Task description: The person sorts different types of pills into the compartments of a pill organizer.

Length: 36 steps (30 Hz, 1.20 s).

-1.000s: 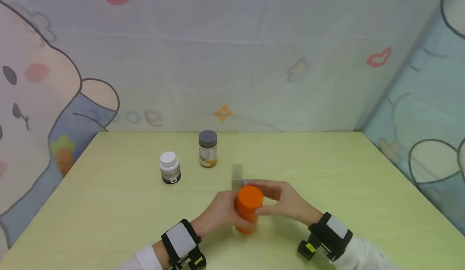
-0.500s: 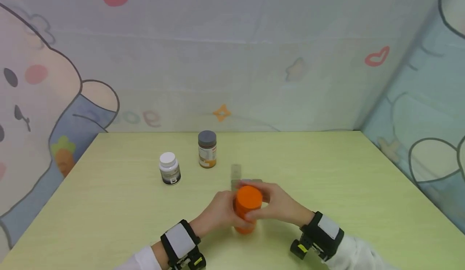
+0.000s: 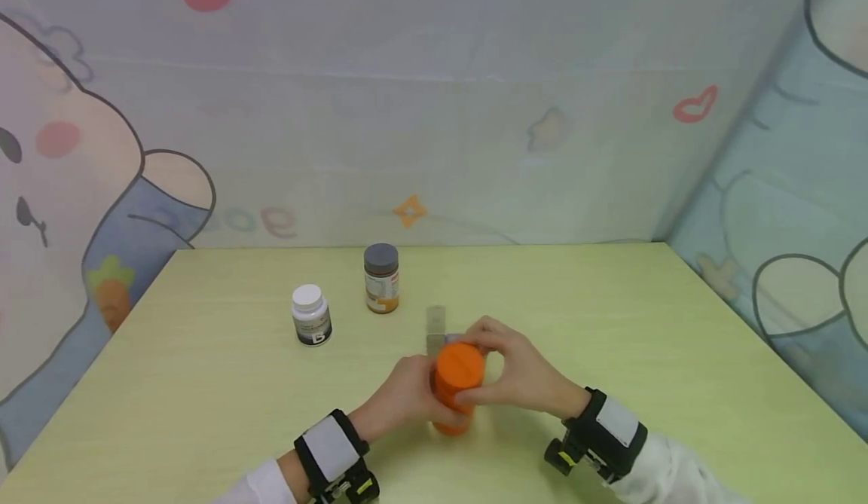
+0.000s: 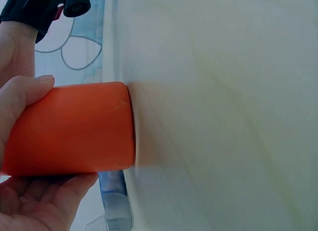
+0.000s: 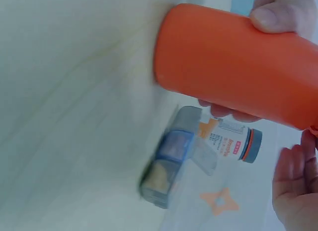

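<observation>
An orange bottle (image 3: 450, 423) with an orange cap (image 3: 459, 367) stands on the table close to the person. Around its body the left hand (image 3: 407, 395) keeps a grip, thumb on the near side. The right hand (image 3: 515, 368) holds the cap between thumb and fingertips, knuckles raised. The left wrist view shows the bottle's smooth base end (image 4: 84, 129) at the tabletop. Just behind the bottle lies a small pill organizer (image 5: 171, 154) with several compartments and one clear lid raised; in the head view the bottle and right hand partly hide it.
A white bottle (image 3: 312, 316) with a white cap stands to the left on the pale yellow table (image 3: 203, 383). Farther back is a brown bottle (image 3: 382, 279) with a grey cap. A printed cloth backdrop (image 3: 461, 112) rises behind the table's far edge.
The right hand first moved leftward round the cap, then swung back somewhat with its knuckles lifting. The left hand keeps its grip on the bottle. The head view has shifted slightly.
</observation>
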Tool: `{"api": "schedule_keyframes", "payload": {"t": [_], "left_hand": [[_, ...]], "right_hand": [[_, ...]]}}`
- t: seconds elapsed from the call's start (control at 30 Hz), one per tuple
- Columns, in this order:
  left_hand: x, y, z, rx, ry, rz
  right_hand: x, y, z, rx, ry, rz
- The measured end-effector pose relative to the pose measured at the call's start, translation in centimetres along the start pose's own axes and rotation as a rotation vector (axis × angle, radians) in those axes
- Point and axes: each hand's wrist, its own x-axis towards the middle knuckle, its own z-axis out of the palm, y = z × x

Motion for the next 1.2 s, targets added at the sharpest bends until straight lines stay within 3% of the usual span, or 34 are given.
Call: {"api": "schedule_keyframes", "payload": {"t": [0.27,0.43,0.6,0.8,1.03,1.2], "left_hand": [[0.3,-0.1,0.2,-0.007,-0.036,-0.042],[0.3,-0.2,0.3,-0.022,-0.038,-0.071],[0.3,-0.2,0.2,0.002,-0.027,-0.065],[0.2,0.0,0.2,0.004,-0.029,-0.064],[0.2,0.3,0.1,0.009,-0.032,-0.066],[0.0,0.4,-0.1,-0.001,-0.024,-0.044]], "right_hand": [[0.5,-1.9,-2.2,-0.032,0.039,-0.011],[0.4,-2.3,-4.3,0.027,0.069,0.031],[-0.1,-1.9,-6.5,-0.063,0.129,0.111],[-1.6,-0.1,-8.4,-0.159,0.164,0.252],[-3.9,3.0,-9.6,-0.311,0.153,0.323],[-5.1,5.0,-9.7,-0.343,0.125,0.364]]}}
